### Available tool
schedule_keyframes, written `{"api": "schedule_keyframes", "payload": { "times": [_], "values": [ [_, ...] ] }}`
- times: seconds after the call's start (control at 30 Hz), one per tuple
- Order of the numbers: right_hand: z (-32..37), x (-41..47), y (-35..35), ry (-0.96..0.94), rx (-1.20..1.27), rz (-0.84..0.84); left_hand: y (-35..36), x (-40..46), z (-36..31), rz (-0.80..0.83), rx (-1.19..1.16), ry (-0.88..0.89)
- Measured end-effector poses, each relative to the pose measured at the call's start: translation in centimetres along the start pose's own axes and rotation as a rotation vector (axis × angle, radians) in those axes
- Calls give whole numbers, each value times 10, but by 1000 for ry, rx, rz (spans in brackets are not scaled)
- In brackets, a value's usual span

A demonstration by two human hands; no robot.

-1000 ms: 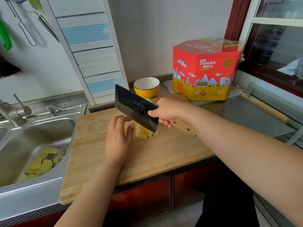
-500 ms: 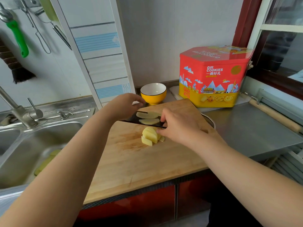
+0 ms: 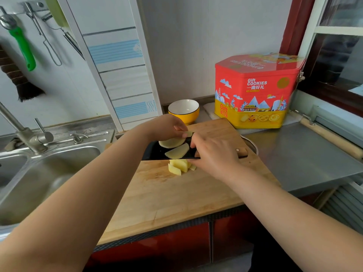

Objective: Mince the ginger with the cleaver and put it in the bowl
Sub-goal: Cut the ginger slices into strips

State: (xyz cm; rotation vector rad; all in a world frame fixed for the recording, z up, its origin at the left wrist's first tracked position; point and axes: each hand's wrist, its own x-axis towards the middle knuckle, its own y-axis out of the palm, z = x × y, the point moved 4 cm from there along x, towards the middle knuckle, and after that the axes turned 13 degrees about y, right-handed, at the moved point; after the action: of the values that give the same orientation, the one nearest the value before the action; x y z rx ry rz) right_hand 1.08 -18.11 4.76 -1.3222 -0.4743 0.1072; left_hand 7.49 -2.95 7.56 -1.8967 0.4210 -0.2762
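Two pale ginger slices (image 3: pixel 177 153) lie flat on the broad side of the cleaver (image 3: pixel 157 152), which is held level just above the chopping board (image 3: pixel 176 197). A small heap of cut ginger pieces (image 3: pixel 179 166) sits on the board right under the blade's near edge. The left hand (image 3: pixel 167 127) reaches over the blade from the far side, its fingertips pinching a thin sliver of ginger (image 3: pixel 189 133) at the upper slice. The right hand (image 3: pixel 214 154) is curled round the cleaver's wooden handle (image 3: pixel 242 151), gripping it close to the blade, so the slices lie just left of its fingers. The yellow bowl (image 3: pixel 183 112) stands behind the board, near the left hand but apart from it. Right of the bowl is a red and yellow biscuit tin (image 3: pixel 255 91). A steel sink (image 3: pixel 39 173) lies left of the board.
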Motion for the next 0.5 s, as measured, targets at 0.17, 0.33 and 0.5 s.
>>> {"api": "schedule_keyframes", "payload": {
  "times": [0.17,0.33,0.5],
  "values": [
    [-1,-3,2,-27,-10,7,4,11,-1,34,-10,3],
    [-5,-4,3,-31,-9,-2,8,17,1,27,26,12],
    [-8,-5,-1,-32,6,7,3,21,3,-18,113,-11]
  ]
}}
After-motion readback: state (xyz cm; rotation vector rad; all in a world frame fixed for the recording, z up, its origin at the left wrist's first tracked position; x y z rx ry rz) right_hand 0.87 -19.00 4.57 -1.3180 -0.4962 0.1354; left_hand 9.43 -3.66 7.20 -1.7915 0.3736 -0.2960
